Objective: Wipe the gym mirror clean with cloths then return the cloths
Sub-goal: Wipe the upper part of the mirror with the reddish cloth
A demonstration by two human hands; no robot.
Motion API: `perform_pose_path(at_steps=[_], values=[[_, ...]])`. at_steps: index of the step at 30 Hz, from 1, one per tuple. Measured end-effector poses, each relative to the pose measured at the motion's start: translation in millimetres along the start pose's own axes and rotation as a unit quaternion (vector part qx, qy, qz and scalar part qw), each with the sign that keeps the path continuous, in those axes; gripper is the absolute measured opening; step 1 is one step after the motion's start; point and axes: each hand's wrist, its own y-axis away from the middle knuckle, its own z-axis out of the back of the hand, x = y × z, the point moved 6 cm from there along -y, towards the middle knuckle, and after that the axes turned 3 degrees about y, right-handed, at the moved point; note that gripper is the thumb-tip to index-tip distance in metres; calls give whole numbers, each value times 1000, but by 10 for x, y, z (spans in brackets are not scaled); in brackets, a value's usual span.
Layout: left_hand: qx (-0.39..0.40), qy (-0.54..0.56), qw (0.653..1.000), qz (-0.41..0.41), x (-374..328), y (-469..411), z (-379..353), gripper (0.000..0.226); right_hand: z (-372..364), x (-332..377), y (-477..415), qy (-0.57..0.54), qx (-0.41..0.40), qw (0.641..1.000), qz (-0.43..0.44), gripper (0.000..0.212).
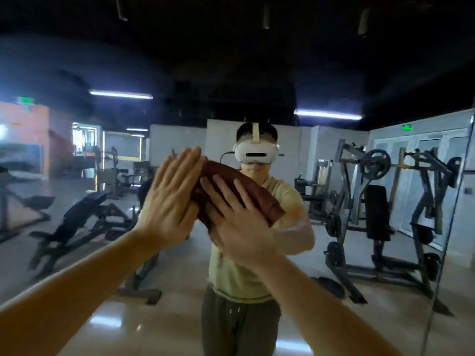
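You had the brown cloth (pixel 253 191) flat against the mirror (pixel 77 265), about the middle of the glass, and both hands were on it. Your left hand (pixel 169 201) pressed its upper left end with straight fingers held together. Your right hand (pixel 239 229) lay across its lower part, fingers straight and spread. Neither hand curled round anything: both were flat-palmed, pushing the cloth onto the mirror rather than gripping it.

The cloth looked soft, light and fairly thick, folded or bunched into a pad. I judge it would slide easily on the mirror and could creep out from under a flat palm. A firmer hold would be at the free end that stuck out toward the mirror's right side, pinched between thumb and fingers.

Your hands covered much of the cloth, so I could not tell how much lay under the left palm, or whether a second cloth was folded in with it. Blur softened the mirror, so any smears on it could not be made out.
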Motion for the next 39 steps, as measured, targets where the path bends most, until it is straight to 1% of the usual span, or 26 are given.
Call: perform_pose_path(at_steps=[1,2,3,5,7,9,11,12,14,17,19,21,22,24,25,26,28,29,30,31,32,33,35,37,38,39], values=[[27,5,999,-17,-100,205,-32,74,0,-116,190,16,9,999,27,63],[50,3,998,-28,-165,351,-54,76,15,-342,362,25,9,1000,16,64],[67,-9,997,-33,-180,442,-73,78,48,-634,531,35,3,999,-22,64],[63,-70,995,-15,-88,504,-72,79,159,-1256,819,46,-11,988,-144,64],[40,-127,990,44,62,499,-84,79,249,-1584,957,38,-31,959,-278,64],[21,-124,988,90,153,504,-163,80,255,-1484,865,17,-69,919,-387,64],[2,-109,989,97,184,509,-250,81,203,-1114,658,-6,-106,889,-445,64],[-10,-105,990,89,201,518,-278,81,140,-862,536,-17,-113,893,-436,64],[-30,-81,994,62,251,543,-306,79,-31,-309,314,-36,-103,920,-376,64],[-58,-26,998,28,317,551,-250,79,-237,459,113,-60,-68,964,-251,66],[-57,-3,998,18,336,562,-235,82,-310,820,198,-69,-41,985,-152,62],[-43,-1,999,18,331,584,-238,86,-298,768,478,-63,-25,993,-97,59],[-39,-10,999,21,325,590,-253,86,-277,580,656,-58,-25,992,-105,58],[-31,-41,998,31,308,605,-298,85,-202,-20,1068,-19,-32,983,-182,60],[-27,-56,997,35,300,616,-323,85,-163,-360,1277,7,-36,968,-247,61],[-23,-67,997,37,288,622,-342,85,-112,-664,1466,24,-51,943,-327,63],[-13,-74,996,42,271,610,-349,86,-26,-936,1653,29,-104,860,-498,63],[-6,-72,996,46,266,602,-337,85,-21,-882,1633,23,-137,811,-568,61],[-2,-67,997,49,258,601,-322,84,-27,-719,1525,14,-167,774,-611,60],[0,-56,997,50,242,602,-305,83,-46,-483,1357,7,-183,758,-626,60],[-1,-36,998,50,213,614,-283,81,-87,-206,1160,-1,-184,765,-618,60],[-1,-9,999,49,176,642,-252,78,-150,109,961,-14,-174,784,-596,61],[-8,37,998,42,126,788,-175,72,-341,813,599,-51,-112,851,-511,65],[-17,62,998,28,70,1056,-122,69,-549,1502,449,-94,-18,934,-344,72],[-16,65,997,22,34,1215,-124,68,-628,1750,510,-111,19,961,-253,72],[-10,64,998,19,-8,1367,-153,68,-657,1866,650,-125,30,975,-179,68]])
